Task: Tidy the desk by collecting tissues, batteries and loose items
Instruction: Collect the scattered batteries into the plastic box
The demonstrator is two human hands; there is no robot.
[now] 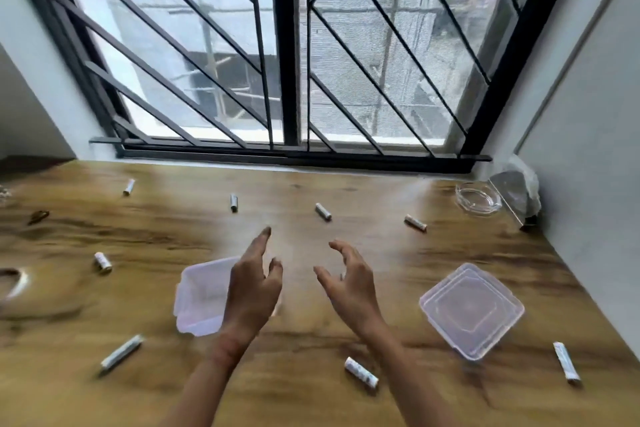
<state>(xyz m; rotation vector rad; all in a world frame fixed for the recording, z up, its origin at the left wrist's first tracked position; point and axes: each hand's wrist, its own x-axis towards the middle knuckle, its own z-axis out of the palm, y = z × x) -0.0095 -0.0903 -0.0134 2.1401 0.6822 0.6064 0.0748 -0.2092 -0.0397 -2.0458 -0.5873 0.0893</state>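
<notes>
Several white batteries lie scattered on the wooden desk (311, 374): one at the far middle (234, 202), one to its right (323, 211), one at the far left (129, 186), one near my right forearm (361, 371). A clear plastic box (199, 295) sits open, partly behind my left hand (254, 284). Its clear lid (471, 309) lies to the right. My right hand (349, 282) hovers beside the left one. Both hands are empty with fingers spread, above the desk's middle.
A glass ashtray (478, 198) and a crumpled plastic bag (519, 191) stand at the far right corner by the wall. A small dark item (38, 217) and a curved object (14, 282) lie at the left. A barred window runs along the desk's far edge.
</notes>
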